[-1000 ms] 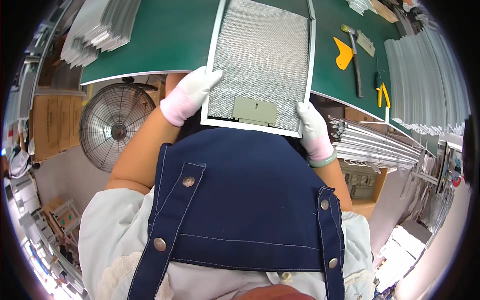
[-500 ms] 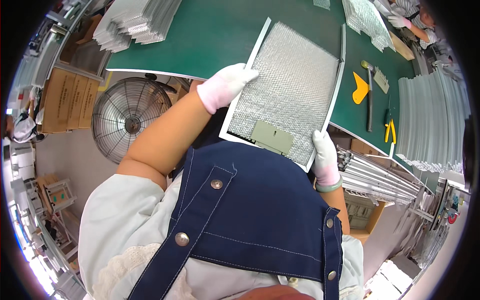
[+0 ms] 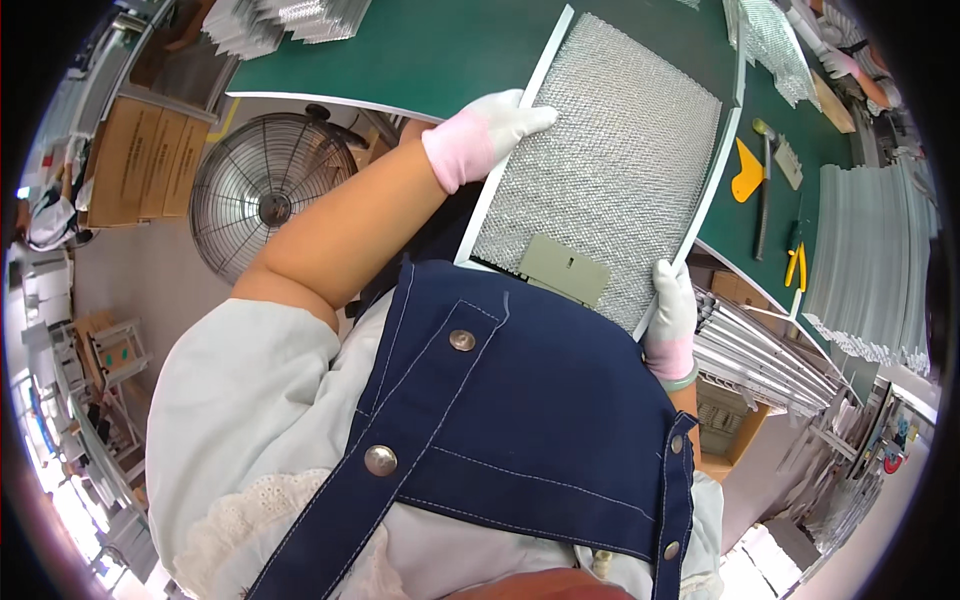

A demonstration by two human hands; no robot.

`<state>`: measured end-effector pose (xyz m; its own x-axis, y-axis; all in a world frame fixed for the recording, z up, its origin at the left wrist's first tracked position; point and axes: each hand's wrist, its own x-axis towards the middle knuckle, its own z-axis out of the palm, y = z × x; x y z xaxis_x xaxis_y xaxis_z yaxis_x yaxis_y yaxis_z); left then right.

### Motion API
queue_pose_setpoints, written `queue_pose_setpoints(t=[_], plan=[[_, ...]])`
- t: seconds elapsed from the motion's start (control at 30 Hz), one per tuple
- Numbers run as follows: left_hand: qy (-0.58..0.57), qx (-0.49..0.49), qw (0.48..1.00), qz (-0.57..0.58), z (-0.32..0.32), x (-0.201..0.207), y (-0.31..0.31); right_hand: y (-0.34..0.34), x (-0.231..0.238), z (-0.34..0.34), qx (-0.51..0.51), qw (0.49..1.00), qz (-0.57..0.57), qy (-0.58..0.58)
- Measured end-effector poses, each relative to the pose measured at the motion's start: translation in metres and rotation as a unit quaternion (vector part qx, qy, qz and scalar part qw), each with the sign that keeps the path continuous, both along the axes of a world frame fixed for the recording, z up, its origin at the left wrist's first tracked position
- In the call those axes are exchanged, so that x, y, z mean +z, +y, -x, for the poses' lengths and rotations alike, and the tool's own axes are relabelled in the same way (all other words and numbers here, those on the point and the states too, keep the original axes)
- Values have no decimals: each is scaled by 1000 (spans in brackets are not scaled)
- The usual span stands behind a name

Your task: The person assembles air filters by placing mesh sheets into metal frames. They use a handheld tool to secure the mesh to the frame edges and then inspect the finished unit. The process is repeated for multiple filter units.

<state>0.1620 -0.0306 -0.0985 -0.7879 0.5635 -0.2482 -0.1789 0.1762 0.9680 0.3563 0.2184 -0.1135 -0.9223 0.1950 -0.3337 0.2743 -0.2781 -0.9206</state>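
Note:
Both my hands wear white gloves with pink cuffs. Between them, tilted over the table's near edge and against my apron, is a silvery mesh filter panel (image 3: 610, 150) in a thin white metal frame (image 3: 548, 60). My left hand (image 3: 490, 135) grips the frame's left side, its thumb over the mesh and its other fingers partly hidden underneath. My right hand (image 3: 672, 318) holds the lower right edge with the thumb up along the side. A flat grey-green plate (image 3: 565, 268) with a small slot lies on the mesh near my body. The frame's far side appears to be open.
On the green table (image 3: 420, 60) lie a yellow scraper (image 3: 747, 172), a hammer (image 3: 765, 195) and yellow-handled pliers (image 3: 795, 262). Stacked mesh sheets (image 3: 320, 15) stand far left, stacked metal strips (image 3: 865, 260) at right. A floor fan (image 3: 272, 200) is at left. Another person's gloved hand (image 3: 840, 63) shows far right.
The whole view has shifted, so table, tools and panel sit differently in the picture. Both hands keep their hold on the panel; the left thumb reaches slightly farther over the mesh.

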Motion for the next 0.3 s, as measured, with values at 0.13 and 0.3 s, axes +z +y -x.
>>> queue_pose_setpoints(t=[0.13, 0.3], plan=[[-68, 96, 984, -134, -38, -10, -15, -7, 3, -8, 3, 999, 40, -17], [67, 116, 991, -19, -26, 21, -17, -18, 24, 14, 5, 999, 48, 26]])
